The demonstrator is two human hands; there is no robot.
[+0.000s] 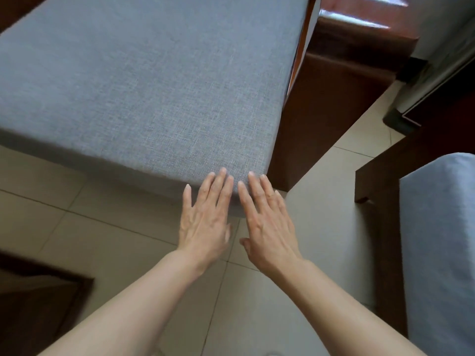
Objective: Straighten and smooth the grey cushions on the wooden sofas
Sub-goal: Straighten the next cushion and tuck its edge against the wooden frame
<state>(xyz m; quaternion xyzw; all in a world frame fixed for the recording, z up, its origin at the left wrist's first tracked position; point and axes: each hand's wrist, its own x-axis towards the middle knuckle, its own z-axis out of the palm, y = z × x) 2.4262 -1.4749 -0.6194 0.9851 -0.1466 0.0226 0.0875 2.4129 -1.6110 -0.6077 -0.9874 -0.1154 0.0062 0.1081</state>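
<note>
Your left hand [205,217] and right hand [270,222]: fingers straight, gripping nothing, tips on near right corner of grey cushion [144,80]. Contact pressure probably light; blur hides it. Press flat, sweep far-left, square edge against wooden sofa frame [316,111].

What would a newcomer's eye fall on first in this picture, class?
The big grey cushion fills the upper left, sitting on a dark wooden sofa frame. At the cushion's near corner, the left hand and right hand lie side by side with straight fingers against its edge. A second grey cushion shows at the right edge.
</note>
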